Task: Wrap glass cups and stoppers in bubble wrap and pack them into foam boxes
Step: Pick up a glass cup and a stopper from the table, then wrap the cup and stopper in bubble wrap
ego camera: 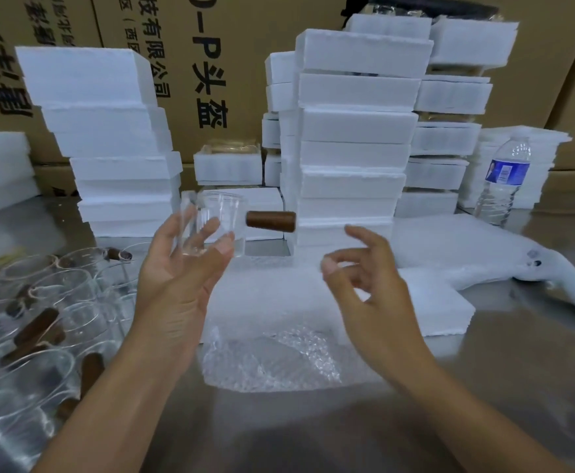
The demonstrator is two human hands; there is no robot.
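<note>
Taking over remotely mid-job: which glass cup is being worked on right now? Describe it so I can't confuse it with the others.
Start at the two tall stacks of white foam boxes at the back; in the gap between them, above the bubble wrap, the left hand holds one clear glass cup. Unlike the cups crowded on the table at far left, it is lifted up, with a brown handle pointing right.

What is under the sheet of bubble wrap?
The bubble wrap lies partly on the shiny metal table and partly on a flat white foam sheet. Anything else beneath it is blurred by its bubbles.
</note>
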